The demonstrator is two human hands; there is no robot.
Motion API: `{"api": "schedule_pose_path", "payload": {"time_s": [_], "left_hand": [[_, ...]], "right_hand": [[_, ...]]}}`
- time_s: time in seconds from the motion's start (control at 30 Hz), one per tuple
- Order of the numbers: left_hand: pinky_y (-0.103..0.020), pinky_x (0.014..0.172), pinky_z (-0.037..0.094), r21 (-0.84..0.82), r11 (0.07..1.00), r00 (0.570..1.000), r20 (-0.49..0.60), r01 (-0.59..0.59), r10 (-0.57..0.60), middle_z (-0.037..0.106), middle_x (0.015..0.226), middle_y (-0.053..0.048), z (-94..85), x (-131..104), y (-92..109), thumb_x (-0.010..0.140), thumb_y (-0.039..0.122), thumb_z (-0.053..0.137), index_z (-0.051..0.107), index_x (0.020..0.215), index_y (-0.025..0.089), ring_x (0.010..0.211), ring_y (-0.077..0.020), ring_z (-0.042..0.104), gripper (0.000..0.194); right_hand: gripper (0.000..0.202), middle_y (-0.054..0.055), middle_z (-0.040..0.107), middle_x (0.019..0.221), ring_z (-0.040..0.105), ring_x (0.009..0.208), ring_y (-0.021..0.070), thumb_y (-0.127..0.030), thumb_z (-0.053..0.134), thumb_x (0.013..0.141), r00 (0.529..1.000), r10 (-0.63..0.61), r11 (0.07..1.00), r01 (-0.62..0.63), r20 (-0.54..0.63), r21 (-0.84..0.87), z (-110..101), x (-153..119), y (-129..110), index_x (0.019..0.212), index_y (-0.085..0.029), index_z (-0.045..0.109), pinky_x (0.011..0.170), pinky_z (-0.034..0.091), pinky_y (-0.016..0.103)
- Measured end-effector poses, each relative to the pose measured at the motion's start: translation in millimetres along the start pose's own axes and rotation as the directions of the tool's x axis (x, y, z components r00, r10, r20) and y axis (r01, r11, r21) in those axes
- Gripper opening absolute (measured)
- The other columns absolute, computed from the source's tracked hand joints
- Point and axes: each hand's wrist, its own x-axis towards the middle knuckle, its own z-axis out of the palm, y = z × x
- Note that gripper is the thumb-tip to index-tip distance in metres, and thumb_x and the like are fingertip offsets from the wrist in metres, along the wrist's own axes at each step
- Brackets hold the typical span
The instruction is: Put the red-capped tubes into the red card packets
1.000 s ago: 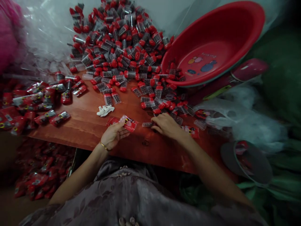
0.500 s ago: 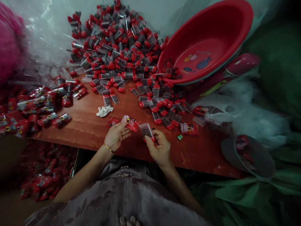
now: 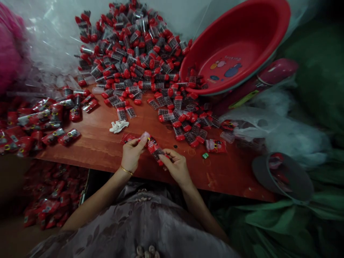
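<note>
My left hand (image 3: 132, 154) is closed, thumb and fingers pinching the top of a red printed wrapper (image 3: 153, 144). My right hand (image 3: 176, 165) grips a small clear plastic case with a red end and dark contents (image 3: 159, 156). The case meets the wrapper's lower end and seems partly inside it; how far in is hard to tell. Another flat red wrapper (image 3: 127, 138) lies on the table just beyond my left hand. A crumpled white scrap (image 3: 118, 126) is a little farther off, and two red-ended cases (image 3: 126, 113) lie behind it.
A large heap of red-ended cases (image 3: 129, 53) fills the back of the brown table (image 3: 94, 143). At the right, a tilted red basin (image 3: 242, 53) leans over it. Wrapped packs (image 3: 51, 122) are piled at the left. A grey bin (image 3: 285, 177) stands beyond the right edge.
My right hand has moved left, bringing the case from beside the wrapper to its lower end. The wrapper has tilted downward, and my left hand's fingers have curled in.
</note>
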Motion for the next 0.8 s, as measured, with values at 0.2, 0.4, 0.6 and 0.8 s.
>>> {"api": "schedule_pose_path", "payload": {"time_s": [0.2,0.4,0.6,0.8], "left_hand": [[-0.023,0.057,0.050,-0.008,0.984,0.977,0.123,0.175,-0.173,0.068,0.064,-0.001,2.2,-1.4,-6.8,0.041,0.040,0.086,0.062,0.069,0.014,0.055,-0.0110,0.062,0.045],[-0.022,0.057,0.051,0.029,0.967,0.949,0.191,0.252,-0.253,0.069,0.066,-0.002,0.3,2.0,-0.2,0.050,0.043,0.083,0.063,0.071,0.014,0.055,-0.0114,0.063,0.041],[-0.021,0.055,0.053,0.145,0.947,0.910,0.268,0.286,-0.316,0.070,0.067,-0.004,-3.2,-3.7,-6.8,0.039,0.043,0.086,0.067,0.073,0.013,0.054,-0.0118,0.064,0.049],[-0.021,0.055,0.053,0.163,0.955,0.938,0.207,0.249,-0.280,0.069,0.066,-0.002,-20.5,-2.6,-11.1,0.043,0.040,0.085,0.067,0.072,0.014,0.054,-0.0111,0.064,0.043]], "right_hand": [[0.024,0.000,0.063,0.068,0.052,0.054,0.0090,-0.038,0.064,0.074,0.999,-0.040,0.997,0.039,0.004,0.073,7.2,8.7,1.5,0.084,-0.017,0.065,0.045,0.044,0.018],[0.042,-0.001,0.066,0.076,0.056,0.053,0.0090,-0.034,0.067,0.073,0.997,-0.077,0.986,0.071,0.030,0.149,5.3,4.5,10.1,0.113,-0.022,0.057,0.052,0.050,0.023],[0.040,-0.003,0.064,0.070,0.059,0.062,0.0115,-0.031,0.070,0.073,0.945,-0.326,0.933,0.317,-0.028,-0.171,-0.1,15.7,15.8,0.112,-0.024,0.064,0.063,0.049,0.024],[0.025,0.005,0.073,0.082,0.064,0.073,0.0182,-0.035,0.059,0.083,0.912,-0.409,0.848,0.389,0.023,-0.360,15.1,18.4,21.4,0.103,-0.025,0.070,0.072,0.052,0.033]]}}
